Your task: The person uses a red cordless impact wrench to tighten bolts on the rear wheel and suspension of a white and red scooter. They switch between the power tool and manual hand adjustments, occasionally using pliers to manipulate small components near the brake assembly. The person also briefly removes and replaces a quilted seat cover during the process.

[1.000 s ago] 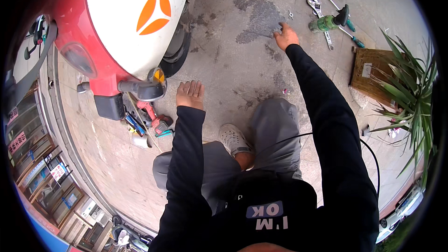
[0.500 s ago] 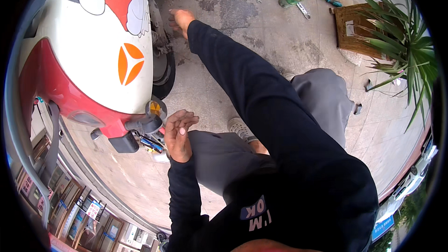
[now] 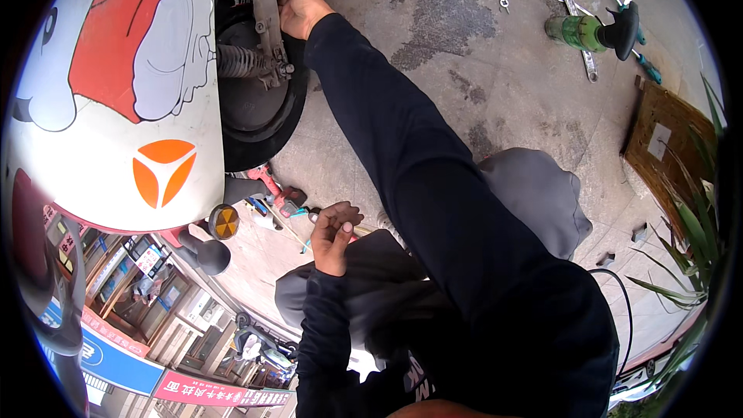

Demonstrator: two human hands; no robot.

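A flat, grey metal bar [image 3: 268,19], scuffed and grimy, ran across the face of the black wheel [image 3: 259,120], just past the edge of the vehicle's white body panel [image 3: 101,143]. A bolt showed at one end, where a dusty, ribbed spring [image 3: 238,62] came alongside. The panel hid part of the wheel, its tyre dark and rounded.

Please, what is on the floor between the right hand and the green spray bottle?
In the head view, a dark stain lies nearer the right hand, then a small metal part nearer the bottle.
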